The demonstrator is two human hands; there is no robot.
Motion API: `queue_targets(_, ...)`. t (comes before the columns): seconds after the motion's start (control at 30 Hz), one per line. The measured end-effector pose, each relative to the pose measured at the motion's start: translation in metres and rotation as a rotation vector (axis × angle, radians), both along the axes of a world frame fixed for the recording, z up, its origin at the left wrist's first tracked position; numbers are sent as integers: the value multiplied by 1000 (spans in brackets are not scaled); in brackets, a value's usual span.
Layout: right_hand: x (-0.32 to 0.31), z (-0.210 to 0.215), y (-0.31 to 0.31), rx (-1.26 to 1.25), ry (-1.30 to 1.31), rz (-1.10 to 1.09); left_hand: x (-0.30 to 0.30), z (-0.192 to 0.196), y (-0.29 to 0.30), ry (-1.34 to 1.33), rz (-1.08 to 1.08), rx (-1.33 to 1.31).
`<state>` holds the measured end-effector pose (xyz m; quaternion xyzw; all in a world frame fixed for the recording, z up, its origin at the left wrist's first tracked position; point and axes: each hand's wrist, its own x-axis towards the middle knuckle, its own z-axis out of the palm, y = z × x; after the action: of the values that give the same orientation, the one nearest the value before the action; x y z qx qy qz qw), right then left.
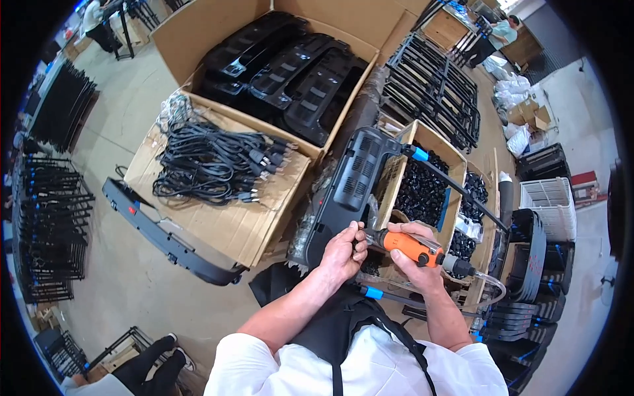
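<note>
Concrete floor (122, 231) surrounds work that looks under way. The right hand (422, 276) is clamped on an orange-bodied power screwdriver (397, 241); the left hand (342, 252), fingers pinched, meets its nose, contents too small to tell. At twelve o'clock lies a black vented plastic panel (353, 175); fastenings done or left don't show. At one o'clock, small black parts (422, 191); at ten, black cables (211, 158) on a brown cardboard box (218, 224).
</note>
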<state>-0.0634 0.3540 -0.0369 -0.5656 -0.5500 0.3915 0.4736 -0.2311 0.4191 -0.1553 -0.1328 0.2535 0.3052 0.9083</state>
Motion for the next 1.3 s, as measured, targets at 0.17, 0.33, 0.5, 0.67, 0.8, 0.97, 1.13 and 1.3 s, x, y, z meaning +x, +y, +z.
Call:
queue_targets(0.17,60,3,4,56,-10,-41,65,8,13,13,-69,-21)
queue_targets(0.33,123,1,24,44,-23,-93,135,10,36,101,-83,-11)
queue_targets(0.5,179,-1,67,-3,102,-131,193,1,75,85,-50,39)
queue_targets(0.67,211,-7,127,20,93,-179,228,1,115,105,0,114)
queue_targets(0.8,223,-19,174,75,81,-172,232,-6,116,275,-74,138)
queue_targets(0.97,224,-35,206,23,42,-152,224,-23,103,271,-203,136)
queue_targets(1.13,219,-39,224,-28,-30,-123,217,-40,104,210,-234,200)
queue_targets(1.3,214,-48,233,-71,-84,-92,215,-50,109,224,-211,242)
